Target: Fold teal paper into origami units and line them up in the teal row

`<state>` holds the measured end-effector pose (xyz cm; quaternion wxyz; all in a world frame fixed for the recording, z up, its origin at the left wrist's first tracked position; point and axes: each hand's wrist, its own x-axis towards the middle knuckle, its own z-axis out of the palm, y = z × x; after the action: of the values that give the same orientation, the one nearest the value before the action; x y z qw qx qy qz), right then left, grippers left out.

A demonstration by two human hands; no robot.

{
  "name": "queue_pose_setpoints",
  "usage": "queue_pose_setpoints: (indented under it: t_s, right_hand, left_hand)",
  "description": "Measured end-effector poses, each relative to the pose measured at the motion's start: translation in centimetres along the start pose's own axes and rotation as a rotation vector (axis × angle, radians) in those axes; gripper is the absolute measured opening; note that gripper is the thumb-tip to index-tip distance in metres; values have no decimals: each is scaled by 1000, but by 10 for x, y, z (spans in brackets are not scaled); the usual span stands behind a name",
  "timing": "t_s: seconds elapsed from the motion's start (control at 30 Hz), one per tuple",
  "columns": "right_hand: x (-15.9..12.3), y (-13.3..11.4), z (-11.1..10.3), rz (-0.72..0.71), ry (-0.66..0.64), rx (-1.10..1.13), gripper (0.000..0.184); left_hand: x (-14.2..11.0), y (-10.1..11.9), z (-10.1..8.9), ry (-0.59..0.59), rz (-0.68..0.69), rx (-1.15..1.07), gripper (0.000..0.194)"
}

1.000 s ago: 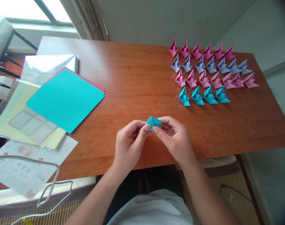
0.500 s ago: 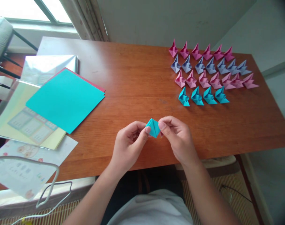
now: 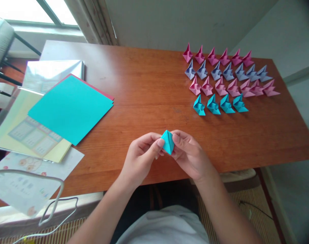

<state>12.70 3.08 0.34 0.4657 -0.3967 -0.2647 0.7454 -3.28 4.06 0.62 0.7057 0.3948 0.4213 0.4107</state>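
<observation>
A small folded turquoise origami paper (image 3: 167, 142), diamond-shaped with a crease down its middle, is held up above the table's near edge. My left hand (image 3: 141, 157) pinches its left corner, thumb in front and fingers behind. On the other side, my right hand (image 3: 191, 152) grips the right corner between thumb and fingers. Both hands are closed; the fingertips behind the paper are partly hidden. Beyond my right hand stand several finished turquoise origami pieces (image 3: 213, 105) in a row.
Behind those are rows of light pink (image 3: 221, 87), lavender (image 3: 216, 71) and dark pink origami pieces (image 3: 213, 57). Turquoise paper sheets (image 3: 71, 108) lie at left over a clear-wrapped pack (image 3: 53, 73) and a yellow sheet (image 3: 55, 154). A white cable (image 3: 61, 193) loops at lower left.
The folded paper has come slightly lower and nearer, and it now appears narrower and taller. My right hand has shifted down a little, its fingers more beneath the paper.
</observation>
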Motion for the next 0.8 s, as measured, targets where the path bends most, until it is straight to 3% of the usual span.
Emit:
queue_pose_setpoints:
  t_s: [0.13, 0.37, 0.53, 0.8]
  right_hand:
    - [0, 1, 0, 3, 66, -26, 30]
    - [-1, 2, 5, -174, 154, -248, 20]
    - [-2, 1, 3, -212, 205, -334, 16]
    - [-8, -15, -5, -240, 101, -566, 5]
  left_hand:
    - [1, -1, 2, 62, 13, 6, 22]
    - [1, 0, 6, 211, 120, 149, 22]
    - [0, 4, 5, 157, 146, 231, 21]
    - [1, 3, -4, 70, 157, 208, 14]
